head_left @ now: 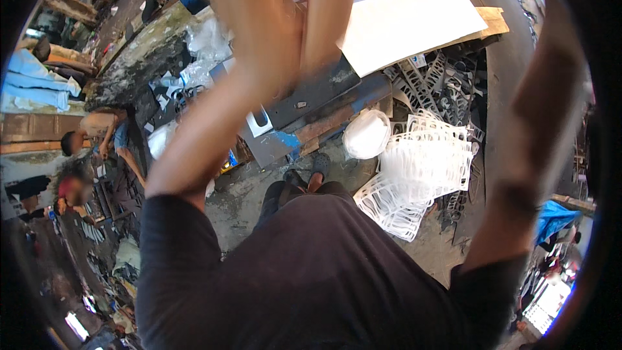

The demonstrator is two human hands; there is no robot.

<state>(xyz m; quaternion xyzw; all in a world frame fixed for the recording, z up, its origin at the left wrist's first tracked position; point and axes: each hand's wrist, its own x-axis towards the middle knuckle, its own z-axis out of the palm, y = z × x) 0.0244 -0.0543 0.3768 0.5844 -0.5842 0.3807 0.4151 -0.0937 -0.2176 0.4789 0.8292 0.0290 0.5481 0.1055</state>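
My left hand [259, 23] is raised close up at the top middle, smeared by motion. Its blurred parts reach past the upper edge, so whether it holds anything does not show. Below and behind it is a dark workbench [324, 100] with a worn blue-and-rust front edge. A white piece with an oval cutout [260, 122] lies at the bench's near left corner. On the right, my blurred right forearm [541, 104] rises toward the upper rim; the hand itself is out of sight.
White sheets [414, 23] lie on a board right of the bench. A round white bundle [367, 134] and a heap of white cut-out sheets [427, 162] sit below, beside dark scraps [453, 91]. Clear plastic bags [208, 42] lie left. Two people [103, 126] are farther left.
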